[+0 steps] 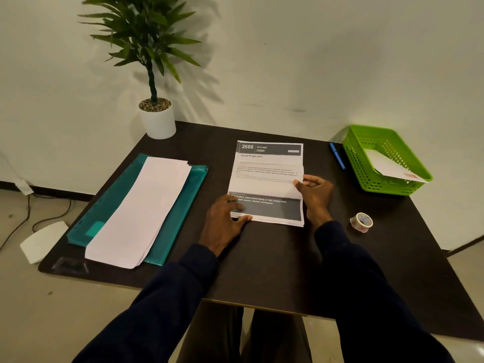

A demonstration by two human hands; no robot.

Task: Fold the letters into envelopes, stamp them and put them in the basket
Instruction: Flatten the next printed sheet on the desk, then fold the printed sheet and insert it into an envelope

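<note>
A printed letter (267,169) with a dark header lies flat in the middle of the dark table (275,271). My left hand (225,218) presses its near left corner, fingers spread on the paper. At the sheet's right edge, my right hand (314,195) pinches the paper between thumb and fingers. A stack of long white envelopes (141,213) rests on a teal folder (183,200) at the left. The green basket (366,163) at the far right holds one white envelope (390,166). A roll of stamp tape (361,222) sits near my right wrist.
A blue pen (337,155) lies beside the basket. A potted plant (157,116) stands at the table's far left corner against the wall. A white object (42,239) and cables lie on the floor to the left.
</note>
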